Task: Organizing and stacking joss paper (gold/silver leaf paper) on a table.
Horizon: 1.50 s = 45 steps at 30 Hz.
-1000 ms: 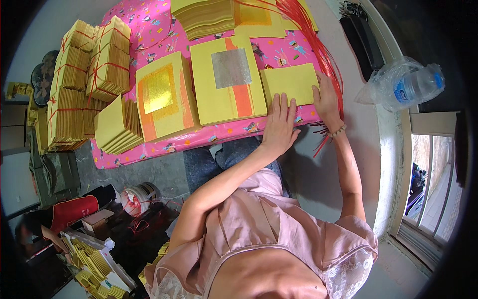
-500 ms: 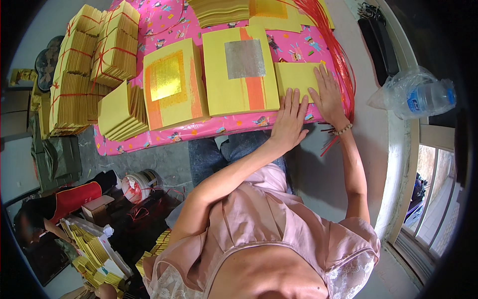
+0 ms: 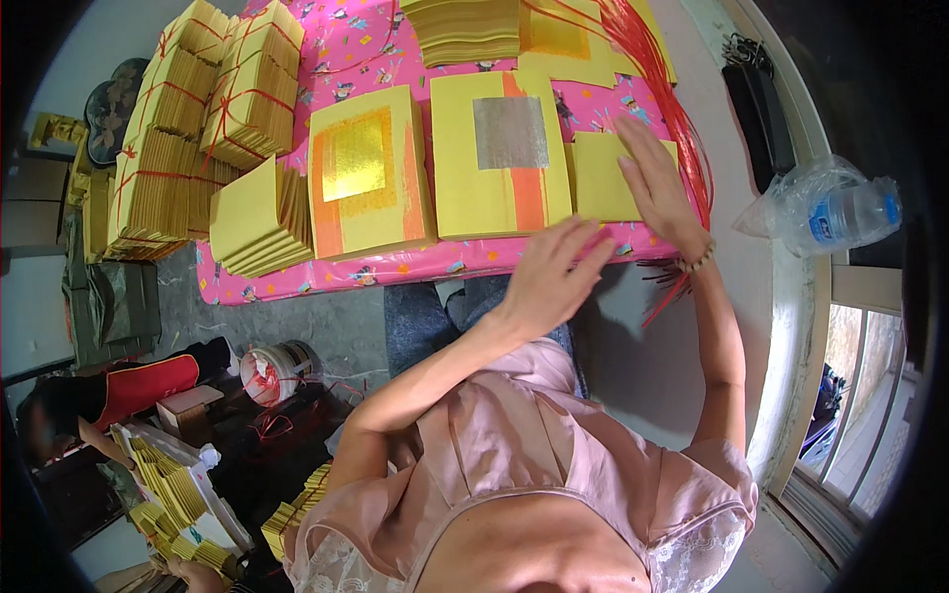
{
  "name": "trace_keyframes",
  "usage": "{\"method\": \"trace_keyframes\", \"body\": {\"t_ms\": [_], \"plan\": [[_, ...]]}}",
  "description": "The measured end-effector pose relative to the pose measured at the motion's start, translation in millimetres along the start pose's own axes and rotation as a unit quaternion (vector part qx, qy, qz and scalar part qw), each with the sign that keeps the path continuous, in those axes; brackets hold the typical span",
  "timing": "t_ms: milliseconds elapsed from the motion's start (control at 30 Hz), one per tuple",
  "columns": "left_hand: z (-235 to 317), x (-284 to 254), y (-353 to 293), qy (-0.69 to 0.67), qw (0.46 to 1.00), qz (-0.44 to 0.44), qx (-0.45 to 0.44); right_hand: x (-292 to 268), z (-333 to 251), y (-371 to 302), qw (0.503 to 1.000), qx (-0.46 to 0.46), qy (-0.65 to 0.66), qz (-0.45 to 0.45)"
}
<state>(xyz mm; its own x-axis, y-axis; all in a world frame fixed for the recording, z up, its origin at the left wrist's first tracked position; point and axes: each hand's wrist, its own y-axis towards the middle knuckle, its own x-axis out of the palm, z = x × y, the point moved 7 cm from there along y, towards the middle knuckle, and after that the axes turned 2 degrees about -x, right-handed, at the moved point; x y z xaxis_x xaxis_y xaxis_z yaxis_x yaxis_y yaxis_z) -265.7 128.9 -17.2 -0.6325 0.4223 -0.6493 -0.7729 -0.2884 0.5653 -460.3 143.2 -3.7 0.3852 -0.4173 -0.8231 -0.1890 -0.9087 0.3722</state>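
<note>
Yellow paper (image 3: 599, 178), between one and two o'clock: best pressed evenly.
Both grips loosely spread, empty: right hand (image 3: 664, 196) over it, left hand (image 3: 552, 277) toward its seven o'clock.

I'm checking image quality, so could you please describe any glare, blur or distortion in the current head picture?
Head view: glare shines off the gold foil square; the left hand looks slightly blurred; the window frame bends near the dark rim.
</note>
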Motion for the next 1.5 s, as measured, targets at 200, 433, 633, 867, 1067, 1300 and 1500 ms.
{"method": "trace_keyframes", "body": {"t_ms": [200, 433, 633, 867, 1067, 1300, 1500], "plan": [[-39.4, -35.1, -1.0, 0.086, 0.994, 0.039, -0.058, 31.9, 15.1, 81.8, 1.0, 0.006, 0.021, -0.007], [-60.3, -38.0, -2.6, 0.091, 0.99, 0.025, -0.102, 76.0, 45.5, 138.7, 0.998, -0.009, -0.003, -0.063], [-64.5, -36.5, -3.9, 0.083, 0.991, 0.017, -0.107, 82.5, 40.9, 138.1, 0.994, -0.003, -0.012, -0.105], [-63.5, -36.0, -5.8, 0.072, 0.993, 0.028, -0.094, 82.7, 41.3, 136.3, 0.996, -0.013, -0.017, -0.086], [-61.7, -50.2, -0.7, 0.072, 0.993, 0.017, -0.092, 53.0, 18.5, 127.8, 0.997, -0.061, -0.04, -0.036], [-73.2, -70.3, -3.4, 0.068, 0.992, -0.005, -0.103, 19.5, -65.7, 64.4, 0.975, -0.12, 0.04, -0.183], [-81.6, -63.8, -3.7, 0.042, 0.995, -0.025, -0.091, 25.2, -87.0, 17.1, 0.971, -0.155, 0.003, -0.182]]}}
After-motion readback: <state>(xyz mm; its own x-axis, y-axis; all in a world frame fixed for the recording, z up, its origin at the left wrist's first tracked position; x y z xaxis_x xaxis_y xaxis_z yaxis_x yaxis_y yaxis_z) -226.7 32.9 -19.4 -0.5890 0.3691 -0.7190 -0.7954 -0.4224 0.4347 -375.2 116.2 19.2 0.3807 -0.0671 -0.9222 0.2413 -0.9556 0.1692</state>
